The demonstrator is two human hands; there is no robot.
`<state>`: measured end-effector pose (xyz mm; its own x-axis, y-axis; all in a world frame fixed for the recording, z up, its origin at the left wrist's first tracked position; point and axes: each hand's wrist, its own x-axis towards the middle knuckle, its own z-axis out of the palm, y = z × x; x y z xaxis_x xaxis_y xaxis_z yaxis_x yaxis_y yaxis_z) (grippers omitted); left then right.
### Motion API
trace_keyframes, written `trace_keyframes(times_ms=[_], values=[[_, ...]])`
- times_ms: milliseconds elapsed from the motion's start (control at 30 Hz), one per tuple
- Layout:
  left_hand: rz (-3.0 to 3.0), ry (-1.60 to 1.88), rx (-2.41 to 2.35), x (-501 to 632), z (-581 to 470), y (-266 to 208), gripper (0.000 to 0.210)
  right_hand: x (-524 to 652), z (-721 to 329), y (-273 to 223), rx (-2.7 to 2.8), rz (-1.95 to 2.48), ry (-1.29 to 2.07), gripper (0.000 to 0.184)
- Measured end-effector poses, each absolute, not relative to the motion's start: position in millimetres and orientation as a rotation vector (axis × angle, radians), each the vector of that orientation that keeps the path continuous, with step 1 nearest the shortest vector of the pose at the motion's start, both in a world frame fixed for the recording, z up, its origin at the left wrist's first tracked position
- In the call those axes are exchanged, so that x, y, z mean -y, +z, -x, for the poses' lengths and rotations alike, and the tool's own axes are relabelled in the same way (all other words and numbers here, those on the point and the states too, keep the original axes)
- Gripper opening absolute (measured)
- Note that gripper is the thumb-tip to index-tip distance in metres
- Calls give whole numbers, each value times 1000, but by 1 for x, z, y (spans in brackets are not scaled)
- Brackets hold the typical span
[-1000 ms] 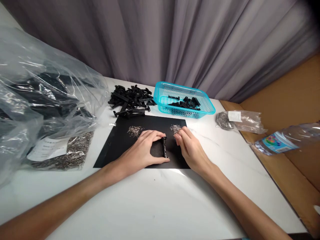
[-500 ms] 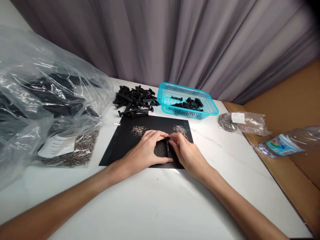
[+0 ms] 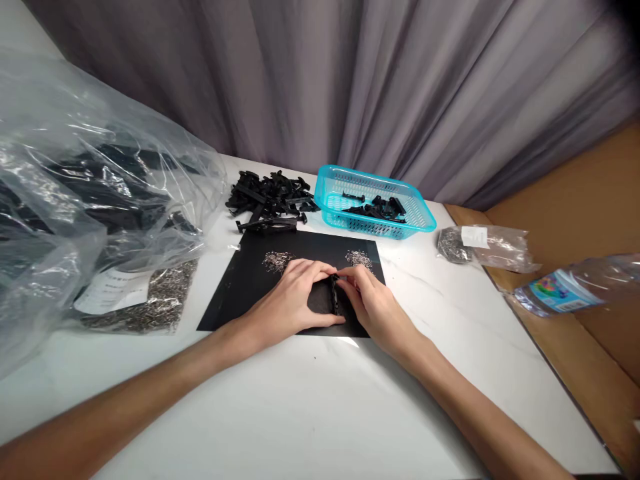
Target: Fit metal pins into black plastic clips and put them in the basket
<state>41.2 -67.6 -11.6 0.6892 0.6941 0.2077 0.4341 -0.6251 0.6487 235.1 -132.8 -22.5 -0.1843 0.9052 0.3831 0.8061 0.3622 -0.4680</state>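
Observation:
A narrow black plastic part (image 3: 335,298) stands lengthwise away from me over the near right part of a black mat (image 3: 240,293). My left hand (image 3: 295,297) grips it by its two ends, forefinger at the far end and thumb at the near one. From the right, my right hand (image 3: 370,297) pinches at the part's far end; whether a small piece is between those fingertips is hidden. Beyond the hands, two little heaps of small metal pieces lie on the mat, a left heap (image 3: 277,261) and a right heap (image 3: 359,259).
Behind the mat lie a pile of black plastic parts (image 3: 273,197) and a turquoise basket (image 3: 325,180) holding similar parts. Large clear bag (image 3: 150,153) and a labelled bag of metal pieces (image 3: 170,293) are at left. A small bag (image 3: 455,244) and plastic bottle (image 3: 560,291) lie at right.
Both hands stay almost still around the black plastic part. The view has shifted very slightly.

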Motion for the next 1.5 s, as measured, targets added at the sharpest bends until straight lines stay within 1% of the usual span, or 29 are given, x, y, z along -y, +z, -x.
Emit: trace_keyframes(times_ms=[100,300,400,500,600,700,800,900,1000,1067,1233,1500], values=[[-2333,615,-868,67,-42,-13,62,134,-234,-27,2068,1504,102,20],[-2348,651,-850,66,-42,-17,59,138,-227,-37,2191,1558,-285,24],[-2363,661,-850,65,-42,-18,57,139,-226,-33,2257,1521,-367,24],[-2354,664,-875,65,-42,-19,63,137,-230,-28,2205,1509,-401,26],[-2345,659,-899,66,-42,-17,66,134,-238,-26,2005,1556,-331,21],[-2347,674,-904,68,-42,-14,61,133,-243,-24,1885,1517,-130,14],[-2326,768,-861,69,-43,-9,59,135,-241,-22,1829,1404,72,11],[-2277,857,-794,71,-43,-6,46,137,-237,-20,1783,1325,204,11],[-2200,901,-800,73,-43,-7,23,139,-234,-20,1770,1286,254,12],[-2218,966,-818,74,-43,-9,14,140,-232,-21,1768,1268,269,12],[-2362,1150,-813,74,-45,-10,12,142,-226,-22,1779,1214,339,16],[-2351,1198,-768,73,-45,-11,7,143,-226,-23,1749,1219,388,14]])
